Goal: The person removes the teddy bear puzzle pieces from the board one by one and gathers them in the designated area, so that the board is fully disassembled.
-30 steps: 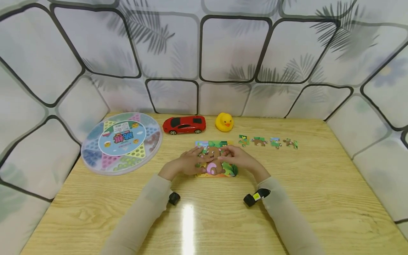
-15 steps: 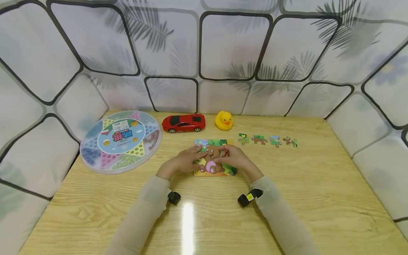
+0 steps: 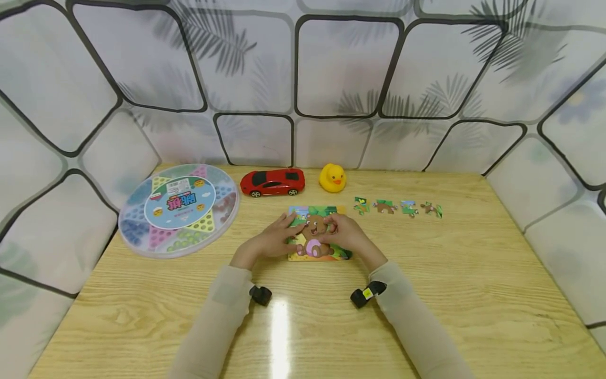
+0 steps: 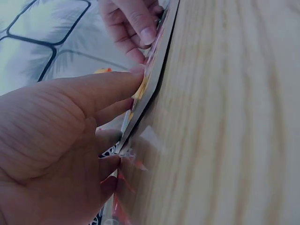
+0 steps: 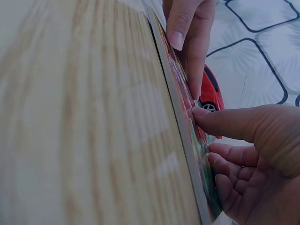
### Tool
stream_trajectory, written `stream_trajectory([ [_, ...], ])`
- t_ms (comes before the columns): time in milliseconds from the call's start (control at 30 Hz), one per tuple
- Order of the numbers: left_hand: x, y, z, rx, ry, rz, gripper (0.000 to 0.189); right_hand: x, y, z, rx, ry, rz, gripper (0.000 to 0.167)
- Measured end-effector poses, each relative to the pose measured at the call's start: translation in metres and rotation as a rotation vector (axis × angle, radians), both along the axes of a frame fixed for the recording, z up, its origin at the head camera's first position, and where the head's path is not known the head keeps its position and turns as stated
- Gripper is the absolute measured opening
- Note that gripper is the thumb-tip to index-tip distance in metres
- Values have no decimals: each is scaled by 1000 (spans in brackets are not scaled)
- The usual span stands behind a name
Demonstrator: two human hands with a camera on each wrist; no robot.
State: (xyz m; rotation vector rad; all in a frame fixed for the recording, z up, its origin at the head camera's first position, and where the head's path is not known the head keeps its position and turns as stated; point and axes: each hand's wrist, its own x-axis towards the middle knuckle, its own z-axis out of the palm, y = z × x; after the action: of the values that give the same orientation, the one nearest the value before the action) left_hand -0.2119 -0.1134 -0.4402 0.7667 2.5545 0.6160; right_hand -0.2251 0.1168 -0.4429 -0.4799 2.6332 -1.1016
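Note:
A bear jigsaw puzzle [image 3: 314, 248] lies flat on the table before me, its brown bear with a pink belly showing against green and blue. My left hand [image 3: 267, 240] rests on the puzzle's left side, fingers spread and fairly straight. In the left wrist view its thumb [image 4: 126, 82] touches the board's near edge. From the other side, my right hand [image 3: 354, 236] has thumb and curled fingers at a puzzle piece on the right of the picture. The right wrist view shows that thumb [image 5: 211, 119] on the puzzle surface; the piece's outline is mostly covered by fingers.
Several loose puzzle pieces [image 3: 385, 207] lie in a row at the back right. Behind the puzzle stand a red toy car [image 3: 273, 182] and a yellow rubber duck [image 3: 333, 178]. A round Chinese checkers board [image 3: 180, 210] lies at the left. Patterned cloth walls [image 3: 350, 68] enclose the table.
My right hand and wrist have shifted slightly left and inward over the puzzle. The left hand stays almost in place. The picture's parts look more evenly lined up than a second ago.

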Motion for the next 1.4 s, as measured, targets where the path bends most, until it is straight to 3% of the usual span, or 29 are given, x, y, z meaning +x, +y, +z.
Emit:
stream_trajectory([
  [433,-1,-8,0,123,-73,15,60,-1,-2,-1,11,-17,-22,43],
  [1133,2,-5,2,124,-67,16,59,3,-4,2,49,-12,-27,43],
  [1400,2,-5,3,117,-60,9,59,3,-5,5,120,16,-41,45],
])
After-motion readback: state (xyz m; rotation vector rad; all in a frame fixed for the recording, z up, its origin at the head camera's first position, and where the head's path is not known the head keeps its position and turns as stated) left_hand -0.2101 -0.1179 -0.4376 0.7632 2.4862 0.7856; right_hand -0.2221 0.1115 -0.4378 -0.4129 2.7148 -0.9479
